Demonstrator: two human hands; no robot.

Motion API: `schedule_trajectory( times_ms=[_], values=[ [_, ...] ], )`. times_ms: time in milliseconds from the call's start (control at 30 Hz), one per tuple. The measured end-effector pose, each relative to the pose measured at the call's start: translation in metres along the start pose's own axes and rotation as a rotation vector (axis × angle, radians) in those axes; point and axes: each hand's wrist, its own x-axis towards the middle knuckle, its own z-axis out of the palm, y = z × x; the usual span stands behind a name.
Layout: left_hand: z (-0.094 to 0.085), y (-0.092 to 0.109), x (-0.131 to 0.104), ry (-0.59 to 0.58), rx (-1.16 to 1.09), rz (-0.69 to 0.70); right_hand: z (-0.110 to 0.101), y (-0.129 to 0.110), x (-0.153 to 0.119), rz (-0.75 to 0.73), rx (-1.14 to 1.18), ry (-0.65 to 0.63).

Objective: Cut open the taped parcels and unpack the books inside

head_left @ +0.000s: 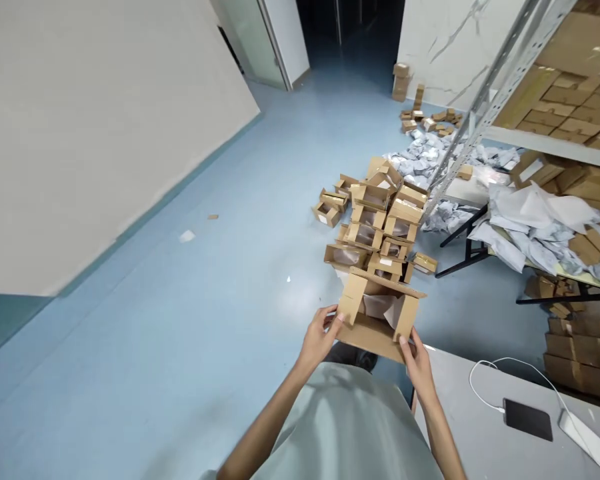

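Between my two hands is an open cardboard box [371, 339], its flaps spread outward. White wrapping [377, 305] shows inside; what it covers, if anything, is hidden. My left hand [320, 337] grips the box at its left side, thumb on the flap. At the right corner my right hand [418, 363] is closed on the cardboard, fingers partly behind it. Just beyond, several open cardboard boxes [364, 235] stand close together on the floor, some with pale wrapping inside.
At right, a grey table [455, 400] carries a phone [528, 419] on a cable and a white power strip [587, 433]. Plastic mailer bags [420, 157] lie heaped by a metal shelf [480, 120] of boxes. A wall [105, 120] runs along the left of the blue floor [205, 320].
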Motion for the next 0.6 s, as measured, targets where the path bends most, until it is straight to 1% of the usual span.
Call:
schedule_trajectory(
  times_ms=[67, 133, 233, 300, 400, 500, 600],
  values=[
    [-0.020, -0.003, 0.000, 0.080, -0.002, -0.044, 0.021, -0.004, 0.007, -0.024, -0.028, -0.027],
    [-0.041, -0.004, 0.006, 0.127, 0.003, -0.079, 0.043, -0.009, 0.011, -0.042, -0.052, -0.048],
    [-0.077, -0.008, 0.030, 0.151, 0.019, -0.105, 0.082, -0.018, 0.017, -0.062, -0.074, -0.103],
    [-0.105, -0.014, 0.052, 0.154, 0.026, -0.112, 0.115, -0.023, 0.026, -0.070, -0.078, -0.131],
    [-0.153, -0.025, 0.087, 0.166, 0.030, -0.115, 0.176, -0.032, 0.048, -0.055, -0.071, -0.142],
    [-0.209, -0.037, 0.121, 0.181, 0.049, -0.115, 0.244, -0.043, 0.075, -0.034, -0.068, -0.181],
    [-0.266, -0.049, 0.154, 0.199, 0.077, -0.159, 0.312, -0.055, 0.101, -0.037, -0.087, -0.250]
  ],
)
